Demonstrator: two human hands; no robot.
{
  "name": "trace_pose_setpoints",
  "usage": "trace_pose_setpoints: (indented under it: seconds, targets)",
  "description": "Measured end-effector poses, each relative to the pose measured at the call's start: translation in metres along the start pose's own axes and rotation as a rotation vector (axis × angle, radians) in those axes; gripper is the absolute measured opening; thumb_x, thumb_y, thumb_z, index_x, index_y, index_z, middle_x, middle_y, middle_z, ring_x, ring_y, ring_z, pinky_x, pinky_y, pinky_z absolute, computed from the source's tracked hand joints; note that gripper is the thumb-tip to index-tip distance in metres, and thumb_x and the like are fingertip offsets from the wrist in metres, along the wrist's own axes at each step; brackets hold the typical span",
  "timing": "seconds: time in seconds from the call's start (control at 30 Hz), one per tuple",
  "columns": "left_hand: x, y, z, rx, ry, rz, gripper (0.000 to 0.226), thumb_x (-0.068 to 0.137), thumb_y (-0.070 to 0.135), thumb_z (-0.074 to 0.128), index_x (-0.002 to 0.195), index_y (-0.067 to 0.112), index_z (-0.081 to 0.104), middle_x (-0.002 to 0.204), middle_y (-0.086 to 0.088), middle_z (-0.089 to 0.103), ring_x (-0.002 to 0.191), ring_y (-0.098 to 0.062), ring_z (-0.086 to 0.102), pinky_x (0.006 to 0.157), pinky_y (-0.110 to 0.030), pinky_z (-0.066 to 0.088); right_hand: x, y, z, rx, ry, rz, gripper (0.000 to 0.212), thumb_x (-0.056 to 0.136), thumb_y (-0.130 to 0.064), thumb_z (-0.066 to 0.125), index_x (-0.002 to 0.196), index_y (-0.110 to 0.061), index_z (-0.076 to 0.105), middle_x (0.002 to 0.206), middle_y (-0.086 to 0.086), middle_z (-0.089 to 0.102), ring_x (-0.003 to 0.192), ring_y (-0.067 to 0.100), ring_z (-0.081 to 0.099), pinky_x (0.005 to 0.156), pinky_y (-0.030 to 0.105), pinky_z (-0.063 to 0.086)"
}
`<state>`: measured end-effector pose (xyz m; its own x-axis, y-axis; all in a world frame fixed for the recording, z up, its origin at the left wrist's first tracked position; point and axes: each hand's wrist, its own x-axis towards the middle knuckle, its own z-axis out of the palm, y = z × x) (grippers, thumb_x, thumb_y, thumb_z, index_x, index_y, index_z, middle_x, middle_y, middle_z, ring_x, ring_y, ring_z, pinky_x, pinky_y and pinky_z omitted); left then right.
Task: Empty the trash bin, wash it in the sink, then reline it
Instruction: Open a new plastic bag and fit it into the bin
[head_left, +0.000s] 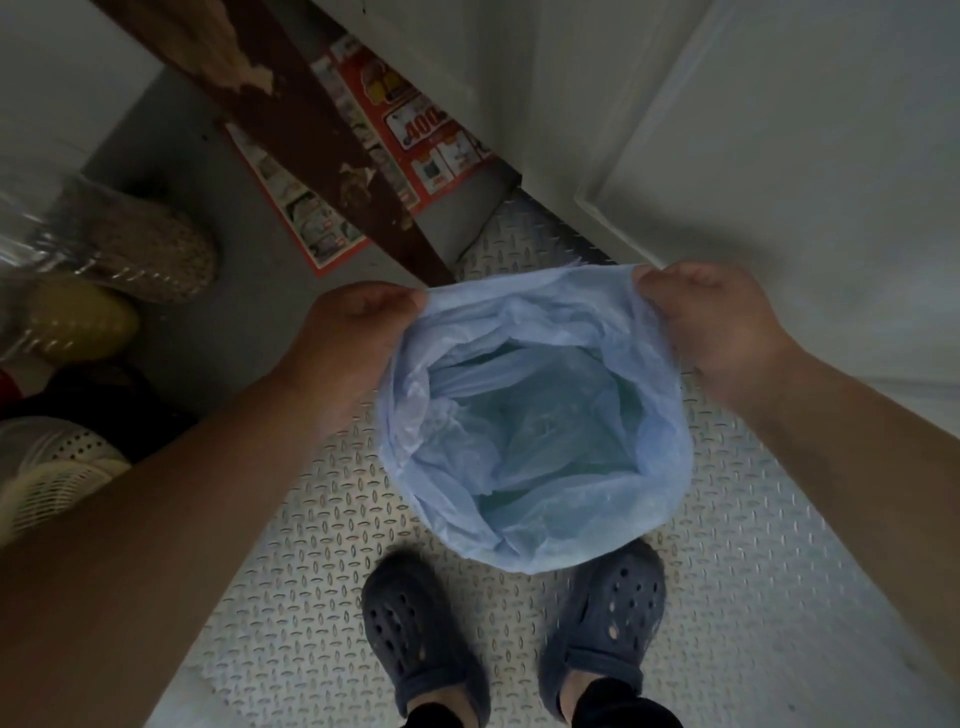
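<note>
A thin pale blue plastic bag (535, 415) hangs open in front of me above the floor, its mouth spread wide. My left hand (348, 338) pinches the bag's rim at its upper left. My right hand (711, 317) pinches the rim at the upper right. The inside of the bag looks greenish-blue, and I cannot tell whether a bin sits under it. No bin wall shows around the bag.
I stand on a metal tread-plate floor (311, 571) in dark blue clogs (421, 634). A white door (779, 130) is on the right. A peeling brown beam (322, 145) and a red flyer (410, 130) lie ahead. Shoes (140, 249) and baskets (52, 483) crowd the left.
</note>
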<state>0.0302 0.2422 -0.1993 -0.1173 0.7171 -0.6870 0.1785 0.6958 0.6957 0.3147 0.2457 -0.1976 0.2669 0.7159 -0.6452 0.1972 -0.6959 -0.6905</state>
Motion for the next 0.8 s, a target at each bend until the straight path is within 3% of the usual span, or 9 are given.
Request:
trace_pose_setpoints:
  seconds: [0.07, 0.1, 0.17, 0.27, 0.37, 0.6, 0.73, 0.8]
  targets:
    - [0.005, 0.0, 0.003, -0.133, -0.041, -0.155, 0.016, 0.087, 0.023, 0.069, 0.078, 0.014, 0.078, 0.088, -0.016, 0.077, 0.09, -0.037, 0.073, 0.081, -0.043, 0.061, 0.004, 0.002, 0.0, 0.077, -0.049, 0.105, 0.025, 0.073, -0.03, 0.072, 0.075, -0.004, 0.072, 0.079, 0.021, 0.068, 0.072, 0.033, 0.062, 0.07, 0.046, 0.053]
    - [0.007, 0.0, 0.005, -0.202, -0.081, -0.235, 0.017, 0.089, 0.021, 0.067, 0.085, 0.01, 0.079, 0.093, -0.018, 0.076, 0.092, -0.037, 0.072, 0.078, -0.039, 0.061, 0.007, 0.004, -0.001, 0.124, -0.085, 0.163, 0.028, 0.073, -0.025, 0.073, 0.084, 0.001, 0.074, 0.089, 0.023, 0.073, 0.079, 0.036, 0.069, 0.077, 0.049, 0.057]
    - [0.009, 0.0, 0.009, -0.299, -0.165, -0.37, 0.033, 0.091, 0.022, 0.063, 0.113, 0.0, 0.073, 0.113, -0.02, 0.074, 0.106, -0.034, 0.07, 0.087, -0.037, 0.057, 0.013, 0.007, -0.003, 0.198, -0.171, 0.275, 0.033, 0.068, -0.018, 0.076, 0.096, 0.0, 0.076, 0.101, 0.022, 0.074, 0.092, 0.037, 0.072, 0.086, 0.051, 0.058]
    - [0.014, 0.0, 0.011, -0.338, -0.233, -0.464, 0.045, 0.093, 0.025, 0.058, 0.13, -0.001, 0.063, 0.128, -0.02, 0.067, 0.121, -0.034, 0.063, 0.1, -0.043, 0.051, 0.025, 0.012, -0.005, 0.259, -0.335, 0.436, 0.055, 0.057, -0.022, 0.079, 0.11, -0.006, 0.074, 0.11, 0.017, 0.073, 0.098, 0.035, 0.071, 0.085, 0.048, 0.058]
    - [0.019, -0.001, 0.015, -0.341, -0.233, -0.503, 0.044, 0.096, 0.025, 0.055, 0.13, -0.001, 0.063, 0.129, -0.021, 0.066, 0.122, -0.035, 0.062, 0.097, -0.044, 0.052, 0.035, 0.016, -0.005, 0.225, -0.458, 0.54, 0.056, 0.063, -0.031, 0.077, 0.115, -0.009, 0.073, 0.112, 0.014, 0.074, 0.1, 0.032, 0.071, 0.083, 0.045, 0.058]
    - [0.025, -0.006, 0.017, -0.209, -0.243, -0.466, 0.043, 0.093, 0.031, 0.066, 0.124, 0.001, 0.067, 0.121, -0.018, 0.071, 0.112, -0.035, 0.068, 0.101, -0.048, 0.051, 0.043, 0.019, -0.002, 0.212, -0.491, 0.659, 0.043, 0.073, -0.035, 0.071, 0.11, -0.013, 0.074, 0.117, 0.013, 0.072, 0.094, 0.031, 0.07, 0.087, 0.045, 0.056]
    - [0.018, -0.02, 0.002, -0.037, -0.214, -0.268, 0.028, 0.094, 0.016, 0.06, 0.114, -0.001, 0.069, 0.111, -0.023, 0.072, 0.105, -0.038, 0.069, 0.097, -0.05, 0.053, 0.033, 0.029, -0.016, 0.293, -0.456, 0.53, 0.045, 0.087, -0.045, 0.063, 0.119, -0.015, 0.071, 0.122, 0.012, 0.07, 0.109, 0.031, 0.068, 0.093, 0.045, 0.055]
    - [0.009, -0.029, -0.012, 0.084, -0.131, -0.178, 0.02, 0.091, 0.007, 0.059, 0.108, 0.002, 0.068, 0.1, -0.021, 0.072, 0.095, -0.035, 0.068, 0.085, -0.045, 0.053, 0.024, 0.042, -0.031, 0.338, -0.418, 0.453, 0.045, 0.09, -0.046, 0.058, 0.118, -0.013, 0.071, 0.12, 0.013, 0.07, 0.111, 0.033, 0.066, 0.098, 0.049, 0.052]
